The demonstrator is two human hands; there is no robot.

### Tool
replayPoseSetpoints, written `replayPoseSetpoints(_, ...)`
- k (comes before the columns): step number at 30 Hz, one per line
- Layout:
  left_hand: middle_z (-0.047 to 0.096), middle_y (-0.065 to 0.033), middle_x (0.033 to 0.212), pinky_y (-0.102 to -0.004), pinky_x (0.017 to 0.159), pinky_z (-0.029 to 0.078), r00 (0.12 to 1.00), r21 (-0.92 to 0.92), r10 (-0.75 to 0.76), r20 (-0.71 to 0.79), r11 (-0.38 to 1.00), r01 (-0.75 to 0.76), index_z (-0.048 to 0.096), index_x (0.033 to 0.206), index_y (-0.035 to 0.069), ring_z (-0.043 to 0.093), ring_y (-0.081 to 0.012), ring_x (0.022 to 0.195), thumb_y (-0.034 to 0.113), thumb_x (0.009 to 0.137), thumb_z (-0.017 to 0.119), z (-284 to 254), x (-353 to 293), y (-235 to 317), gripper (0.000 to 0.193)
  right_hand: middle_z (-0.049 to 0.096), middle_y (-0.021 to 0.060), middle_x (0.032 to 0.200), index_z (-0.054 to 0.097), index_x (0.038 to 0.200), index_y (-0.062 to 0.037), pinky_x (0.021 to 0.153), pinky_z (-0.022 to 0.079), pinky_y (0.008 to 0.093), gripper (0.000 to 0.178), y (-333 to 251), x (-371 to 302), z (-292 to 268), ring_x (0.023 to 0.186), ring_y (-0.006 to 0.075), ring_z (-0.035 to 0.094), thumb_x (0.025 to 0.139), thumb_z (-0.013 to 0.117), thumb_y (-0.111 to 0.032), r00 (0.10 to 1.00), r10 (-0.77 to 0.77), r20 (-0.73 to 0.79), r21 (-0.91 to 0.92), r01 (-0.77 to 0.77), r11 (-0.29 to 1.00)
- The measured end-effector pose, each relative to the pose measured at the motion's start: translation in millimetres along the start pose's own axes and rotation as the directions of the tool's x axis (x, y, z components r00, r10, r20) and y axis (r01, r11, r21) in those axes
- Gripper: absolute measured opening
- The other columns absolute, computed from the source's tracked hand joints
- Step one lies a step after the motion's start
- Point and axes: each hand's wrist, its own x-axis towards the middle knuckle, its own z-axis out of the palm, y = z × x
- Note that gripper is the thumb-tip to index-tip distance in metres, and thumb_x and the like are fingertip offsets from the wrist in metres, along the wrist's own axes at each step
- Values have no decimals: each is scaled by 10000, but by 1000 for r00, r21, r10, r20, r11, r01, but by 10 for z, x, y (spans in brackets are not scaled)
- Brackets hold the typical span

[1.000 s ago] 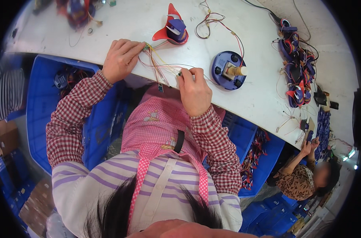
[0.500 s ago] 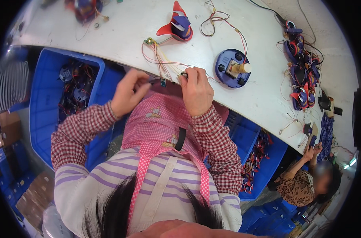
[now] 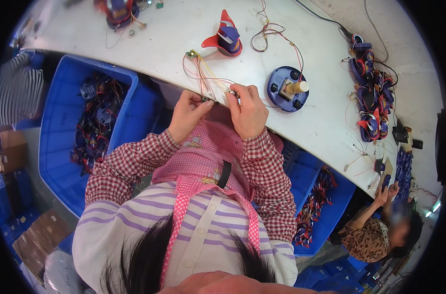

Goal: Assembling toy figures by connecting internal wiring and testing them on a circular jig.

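At the table's near edge my left hand (image 3: 186, 116) pinches a small dark circuit board (image 3: 206, 99) between thumb and fingers. Beside it, my right hand (image 3: 250, 111) is closed on a small round dark part (image 3: 233, 92), mostly hidden by the fingertips. Thin red, white and yellow wires (image 3: 201, 73) run from near both hands to a small green circuit board (image 3: 191, 54) farther back. Behind that stands a red and purple plastic toy part (image 3: 228, 40). Right of my right hand, a round purple base (image 3: 277, 94) carries a cream-coloured cylinder (image 3: 297, 87).
A blue bin (image 3: 50, 142) of purple parts stands at left below the white table (image 3: 159, 44); another blue bin (image 3: 330, 215) holds red parts at right. Toy assemblies (image 3: 372, 93) line the table's right side. A co-worker (image 3: 367, 235) sits at lower right. Loose cable (image 3: 267, 32) lies at the back.
My left hand has moved right and closed on the small circuit board, which hung from its wires before. My right hand stays nearly in place, still pinching the round part.
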Motion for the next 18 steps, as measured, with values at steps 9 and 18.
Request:
replayPoseSetpoints(9,568,-74,793,-171,484,431,996,-160,-91,-9,983,89,486,1036,2,530,-92,585,99,886,586,-165,-76,100,205,562,38,866,607,981,-110,540,453,300,193,56,11,-14,616,211,564,799,637,-166,996,67,52,81,-71,994)
replayPoseSetpoints(18,587,-74,820,-174,489,450,997,-238,-68,42,968,76,521,1055,-7,548,-102,597,80,893,563,-247,-110,318,188,572,47,848,608,1003,-82,566,443,286,201,53,61,-80,636,193,547,812,630,-137,989,84,118,90,-95,991)
